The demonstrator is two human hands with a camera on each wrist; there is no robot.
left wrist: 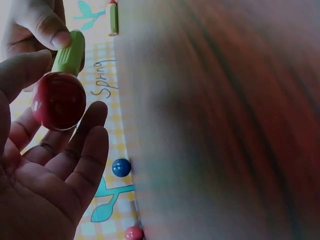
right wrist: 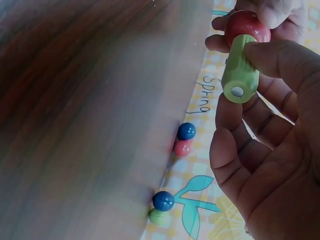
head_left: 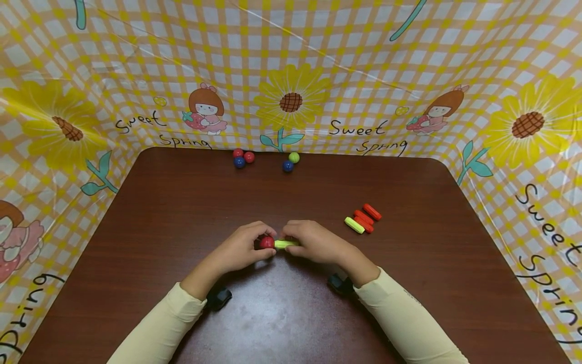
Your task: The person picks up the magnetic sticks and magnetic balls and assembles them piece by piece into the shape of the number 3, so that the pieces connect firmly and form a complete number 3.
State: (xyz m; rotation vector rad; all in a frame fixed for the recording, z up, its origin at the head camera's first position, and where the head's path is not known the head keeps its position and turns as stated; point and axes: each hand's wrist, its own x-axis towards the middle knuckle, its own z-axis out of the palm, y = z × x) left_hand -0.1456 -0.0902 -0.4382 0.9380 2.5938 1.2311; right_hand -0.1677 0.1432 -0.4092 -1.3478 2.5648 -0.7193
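Observation:
A glossy red ball (head_left: 267,243) meets one end of a yellow-green ridged rod (head_left: 284,244), low over the middle of the table. My left hand (head_left: 243,246) holds the ball between thumb and curled fingers. From the other side my right hand (head_left: 313,241) pinches the rod with its thumb and fingertips. In the right wrist view, the rod (right wrist: 241,70) shows a round silvery disc on its free end, and the red ball (right wrist: 247,27) sits against the far end. The left wrist view shows the ball (left wrist: 59,101) large, with the rod (left wrist: 69,55) behind it.
At the back edge sit two red balls (head_left: 249,157) and a blue ball (head_left: 239,162); right of them are a blue ball (head_left: 288,166) and a green ball (head_left: 294,157). Red rods (head_left: 372,212) and a yellow-green rod (head_left: 354,225) lie at right. A patterned cloth (head_left: 291,50) walls the table (head_left: 182,202).

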